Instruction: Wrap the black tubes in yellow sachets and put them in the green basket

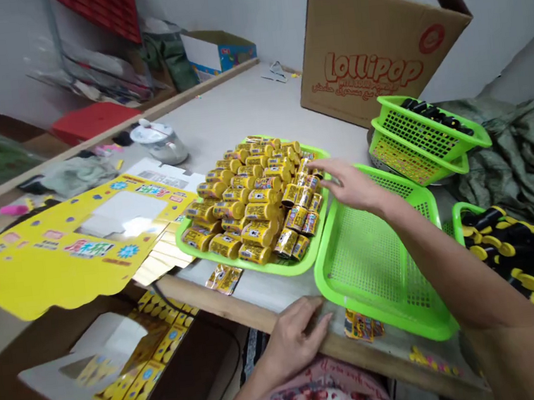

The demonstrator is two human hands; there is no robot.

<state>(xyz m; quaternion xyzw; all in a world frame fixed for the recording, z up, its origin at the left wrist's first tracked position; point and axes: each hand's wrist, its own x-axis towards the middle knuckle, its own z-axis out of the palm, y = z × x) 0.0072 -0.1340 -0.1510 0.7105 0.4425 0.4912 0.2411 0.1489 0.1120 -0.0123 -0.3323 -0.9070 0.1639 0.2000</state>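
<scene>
My right hand reaches over the rim between two green baskets. Its fingers are stretched out at the right side of a pile of small yellow wrapped canisters, and I see nothing held in them. A green plastic basket carries that pile, stacked in neat rows on the left and lying looser on the right. My left hand rests at the table's front edge, fingers loosely bent and thumb apart, with nothing in it. Under my right forearm lies a second green basket, with no canisters visible in it.
A brown lollipop carton stands behind stacked green baskets. Black and yellow canisters fill a basket at right. Flat yellow printed cardboard lies left, above an open carton of yellow boxes. A lidded white mug sits behind.
</scene>
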